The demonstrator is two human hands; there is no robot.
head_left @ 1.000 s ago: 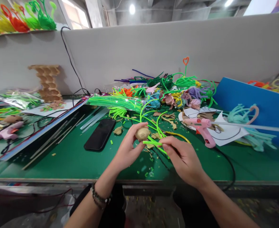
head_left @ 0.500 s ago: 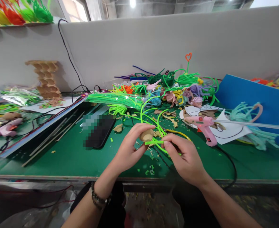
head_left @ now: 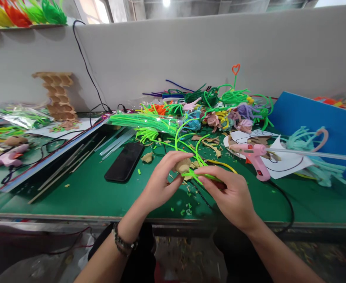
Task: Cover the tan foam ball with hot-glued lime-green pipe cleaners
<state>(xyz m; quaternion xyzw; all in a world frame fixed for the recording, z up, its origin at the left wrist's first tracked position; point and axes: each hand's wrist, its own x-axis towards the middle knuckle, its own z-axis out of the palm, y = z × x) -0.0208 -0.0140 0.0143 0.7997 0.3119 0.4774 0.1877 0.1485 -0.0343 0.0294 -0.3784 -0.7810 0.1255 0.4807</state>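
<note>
My left hand [head_left: 161, 182] pinches a small tan cardboard piece [head_left: 182, 165] above the green table [head_left: 81, 196]. My right hand [head_left: 230, 196] grips a bright green pipe cleaner [head_left: 201, 176] whose end touches the underside of the tan piece. More green pipe cleaner loops [head_left: 184, 143] arch up just behind both hands. A beaded bracelet sits on my left wrist.
A black phone [head_left: 125, 167] lies left of my hands. A pink glue gun [head_left: 254, 154] rests on white paper to the right, its black cord running toward the table's front edge. A heap of coloured pipe cleaners [head_left: 217, 108] and a blue board [head_left: 317, 125] stand behind; cardboard scraps litter the table.
Both hands have drawn closer together and the tan piece has turned in my left fingers, with the green pipe cleaner's end now tucked under it.
</note>
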